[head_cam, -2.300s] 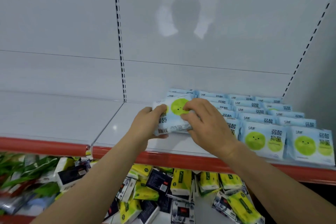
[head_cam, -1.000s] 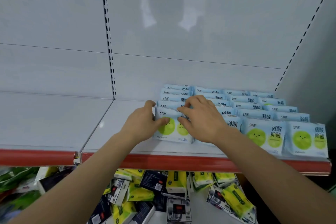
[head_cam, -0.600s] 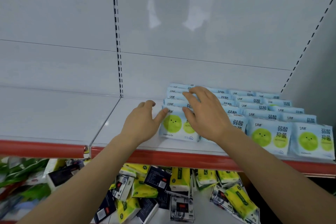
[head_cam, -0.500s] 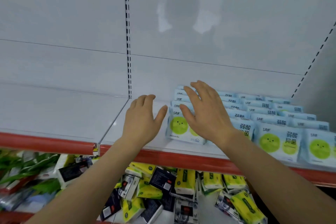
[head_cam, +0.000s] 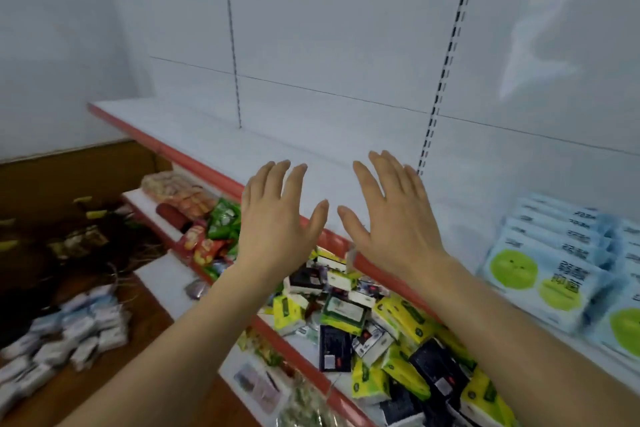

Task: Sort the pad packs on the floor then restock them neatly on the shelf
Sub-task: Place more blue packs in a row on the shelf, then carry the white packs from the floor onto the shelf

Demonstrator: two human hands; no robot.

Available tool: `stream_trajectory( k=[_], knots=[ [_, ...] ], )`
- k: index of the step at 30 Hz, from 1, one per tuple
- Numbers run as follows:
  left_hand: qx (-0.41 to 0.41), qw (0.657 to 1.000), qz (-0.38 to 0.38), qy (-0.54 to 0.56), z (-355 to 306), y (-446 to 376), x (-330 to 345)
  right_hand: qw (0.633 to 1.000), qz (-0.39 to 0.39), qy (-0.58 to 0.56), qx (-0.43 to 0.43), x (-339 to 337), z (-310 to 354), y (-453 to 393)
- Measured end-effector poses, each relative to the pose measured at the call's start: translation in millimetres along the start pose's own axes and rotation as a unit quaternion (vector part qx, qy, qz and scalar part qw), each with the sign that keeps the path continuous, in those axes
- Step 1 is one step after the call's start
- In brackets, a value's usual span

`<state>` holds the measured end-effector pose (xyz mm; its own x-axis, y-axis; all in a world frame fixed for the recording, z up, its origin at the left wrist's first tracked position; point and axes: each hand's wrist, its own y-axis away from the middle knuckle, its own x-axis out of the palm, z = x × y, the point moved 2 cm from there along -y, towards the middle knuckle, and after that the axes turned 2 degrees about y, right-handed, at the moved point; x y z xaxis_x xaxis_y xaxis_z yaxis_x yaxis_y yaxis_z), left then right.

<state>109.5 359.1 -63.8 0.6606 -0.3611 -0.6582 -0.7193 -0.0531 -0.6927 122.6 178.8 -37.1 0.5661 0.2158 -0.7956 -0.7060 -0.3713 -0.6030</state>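
pad packs (head_cam: 554, 263) are stood in rows on the right end of the upper shelf (head_cam: 277, 146), one behind another, while loose packs (head_cam: 59, 340) are heaped on the floor (head_cam: 138, 322) at the lower left. mixed packets (head_cam: 374, 322) are piled on the lower shelf (head_cam: 166, 274) beneath. the left hand (head_cam: 277, 218) and right hand (head_cam: 391, 218) are held side by side before the upper shelf's front edge, left of the stood packs and apart from them.
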Motion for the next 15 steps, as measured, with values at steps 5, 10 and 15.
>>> stream_trajectory(
  k=[5, 10, 15],
  knots=[
    [-0.088, 0.992, -0.022, -0.082, 84, 29, -62, 0.995, 0.010, -0.070, -0.077, 29, 96, -30],
    [-0.158, 0.976, -0.037, -0.146, 168, 64, -122, 0.985, 0.022, -0.095, -0.142, 56, 207, -54],
    [-0.186, 0.960, -0.036, -0.208, 252, 88, -173, 0.976, 0.014, -0.140, -0.166, 77, 310, -74]
  ],
)
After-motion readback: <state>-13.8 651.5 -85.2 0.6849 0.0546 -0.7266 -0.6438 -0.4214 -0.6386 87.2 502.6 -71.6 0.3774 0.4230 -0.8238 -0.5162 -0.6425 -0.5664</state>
